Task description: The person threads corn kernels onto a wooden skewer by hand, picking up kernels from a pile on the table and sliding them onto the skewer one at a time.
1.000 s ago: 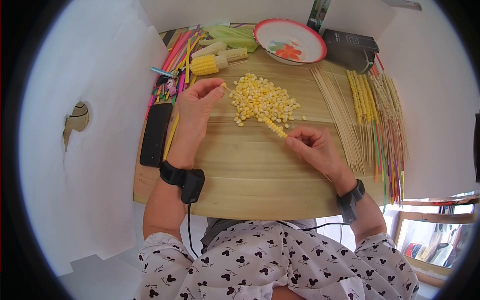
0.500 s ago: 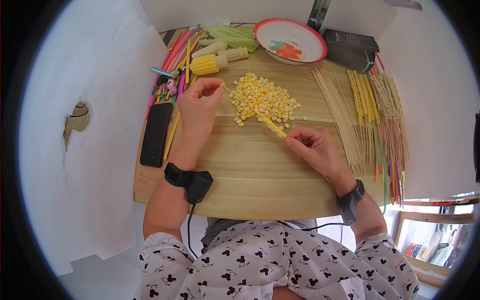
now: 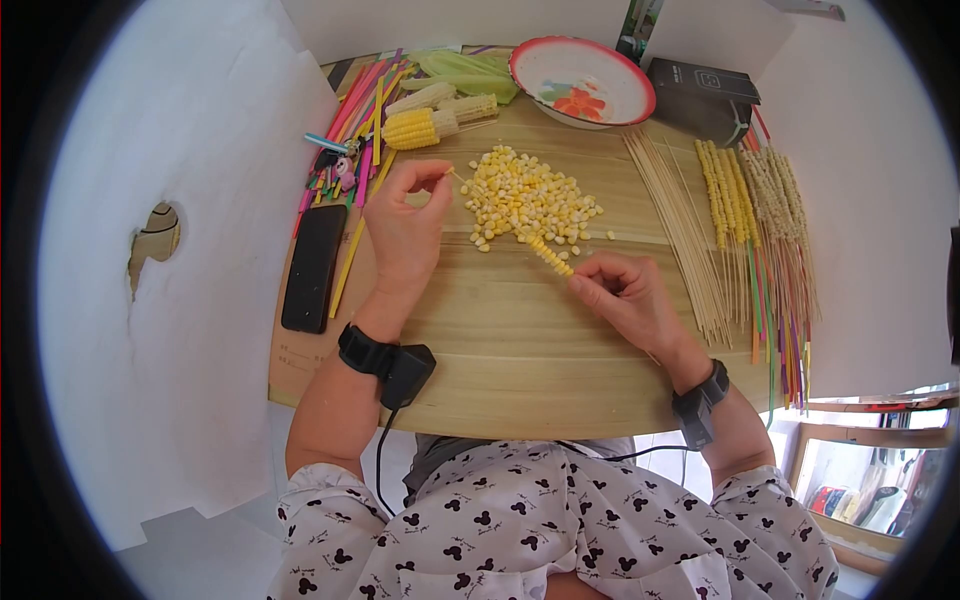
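My right hand (image 3: 625,292) pinches a thin skewer just below a row of yellow corn kernels (image 3: 549,256) threaded on it. The skewer slants up and left across the pile of loose kernels (image 3: 530,195). At its far end, left of the pile, my left hand (image 3: 410,205) is pinched together by the tip, thumb against fingers. A small yellow bit shows at those fingertips; whether it is a kernel on the tip is hard to make out.
Bare skewers (image 3: 675,235) and finished corn skewers (image 3: 730,195) lie at the right. An enamel basin (image 3: 620,75) and black box (image 3: 700,95) stand behind. Corn cobs (image 3: 410,130), colourful strips (image 3: 362,105) and a phone (image 3: 314,268) are at the left.
My left hand has shifted slightly right and its wrist has turned a little. The right hand and the kernels on the skewer look almost unmoved.
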`<action>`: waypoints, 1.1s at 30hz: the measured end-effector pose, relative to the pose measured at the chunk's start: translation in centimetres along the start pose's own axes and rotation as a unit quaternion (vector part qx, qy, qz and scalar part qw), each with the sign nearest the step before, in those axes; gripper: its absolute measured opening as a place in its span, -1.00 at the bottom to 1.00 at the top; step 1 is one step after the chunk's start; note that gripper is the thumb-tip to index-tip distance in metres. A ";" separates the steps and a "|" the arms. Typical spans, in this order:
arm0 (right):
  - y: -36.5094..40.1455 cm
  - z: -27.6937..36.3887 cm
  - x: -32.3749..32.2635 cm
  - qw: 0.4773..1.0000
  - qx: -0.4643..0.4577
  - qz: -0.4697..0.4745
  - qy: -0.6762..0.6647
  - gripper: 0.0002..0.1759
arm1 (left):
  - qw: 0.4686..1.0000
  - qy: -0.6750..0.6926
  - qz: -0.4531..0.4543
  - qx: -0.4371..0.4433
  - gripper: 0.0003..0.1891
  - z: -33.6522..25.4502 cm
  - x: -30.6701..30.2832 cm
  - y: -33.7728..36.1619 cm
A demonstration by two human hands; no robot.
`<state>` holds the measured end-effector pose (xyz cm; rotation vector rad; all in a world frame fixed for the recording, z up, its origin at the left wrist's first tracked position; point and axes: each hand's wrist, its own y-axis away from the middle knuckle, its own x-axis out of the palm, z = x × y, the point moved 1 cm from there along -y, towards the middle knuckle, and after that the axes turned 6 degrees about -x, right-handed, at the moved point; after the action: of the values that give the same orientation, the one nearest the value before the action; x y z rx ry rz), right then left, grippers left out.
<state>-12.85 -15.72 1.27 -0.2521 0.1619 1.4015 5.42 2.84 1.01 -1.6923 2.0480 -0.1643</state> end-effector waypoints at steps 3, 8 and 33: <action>0.0 0.1 0.0 1.000 0.001 0.000 0.000 -0.83 | 1.000 0.017 -0.008 0.004 -0.86 0.1 0.1 0.0; 0.0 -0.1 0.1 1.000 0.006 -0.003 -0.013 -0.83 | 0.999 0.051 -0.011 0.003 -0.83 0.4 0.2 0.1; -0.5 0.6 -0.4 0.997 0.041 -0.022 -0.062 -0.82 | 0.957 0.205 0.178 -0.097 -0.80 -1.7 3.7 4.5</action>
<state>-12.45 -15.98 1.93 -0.1007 0.1103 1.3595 0.22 0.00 -0.24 -1.4501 2.7227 -0.2143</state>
